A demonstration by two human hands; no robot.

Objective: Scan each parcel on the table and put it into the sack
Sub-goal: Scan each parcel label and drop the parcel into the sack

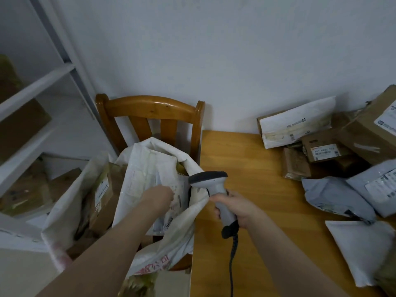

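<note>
table: bare yellow wood, smooth and hard; the landmark for everything below
sack: off the table's left edge, slumped on a wooden chair; white woven plastic with red print low down; limp, so the mouth probably needs holding open at the rim
carton: at the table's far right corner; brown cardboard, taped and labelled; stiff, probably the heaviest piece, best taken from beneath with both hands
white mailer: at the table's near right edge; smooth, soft film, likely light and slippery; pinch a corner or seam
grey mailers: right side of the table, overlapping one another; crinkled film, floppy; labels face up
flat parcel: left of the table, inside the sack mouth; pale, with faded print; looks thin and bendy
small box: far right of the table, wedged against the carton; rigid card, an easy one-hand grab by the sides
scanner: over the table's left edge; hard grey plastic, dark head, coiled cord
right hand: wrapped round the scanner's handle
left hand: on the flat parcel; fingers hidden, so I cannot tell whether it grips or presses
</note>
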